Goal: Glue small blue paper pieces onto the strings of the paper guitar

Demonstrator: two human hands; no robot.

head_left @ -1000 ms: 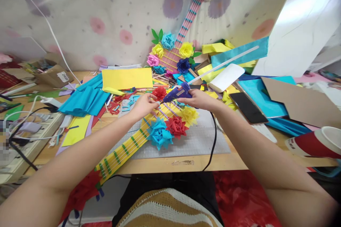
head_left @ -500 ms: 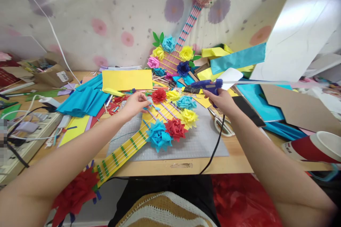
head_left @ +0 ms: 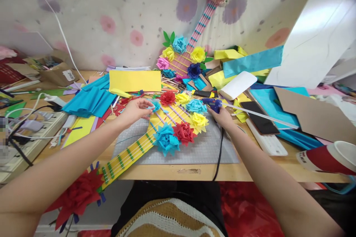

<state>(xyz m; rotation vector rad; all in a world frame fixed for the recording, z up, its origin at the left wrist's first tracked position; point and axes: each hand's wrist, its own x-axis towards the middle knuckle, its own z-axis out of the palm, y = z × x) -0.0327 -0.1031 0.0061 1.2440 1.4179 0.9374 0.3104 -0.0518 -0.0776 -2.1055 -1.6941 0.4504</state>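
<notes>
A yellow paper guitar [head_left: 133, 154] with green frets and several paper flowers lies slanted over a grey cutting mat [head_left: 219, 148]. My left hand [head_left: 138, 110] has its fingertips at a small blue paper flower [head_left: 155, 106] on the guitar body's upper left edge. My right hand [head_left: 221, 114] is wrapped round a blue glue gun [head_left: 213, 102], its nozzle pointing left beside the light blue flower [head_left: 195, 106]. A long glue stick [head_left: 261, 114] sticks out to the right from the gun. Near my left wrist, the guitar's neck runs down to a large red flower [head_left: 79, 192].
Behind stands a pink paper guitar [head_left: 200, 26]. Blue crepe paper [head_left: 94, 100] and a power strip [head_left: 41, 137] are at the left. A phone [head_left: 258, 117], a white power bank [head_left: 268, 139], cardboard [head_left: 314, 111] and a red and white cup [head_left: 328, 157] lie at the right.
My right hand and the glue gun have moved down and left, nearer the guitar. A small blue flower now shows at my left fingertips. The view has shifted slightly.
</notes>
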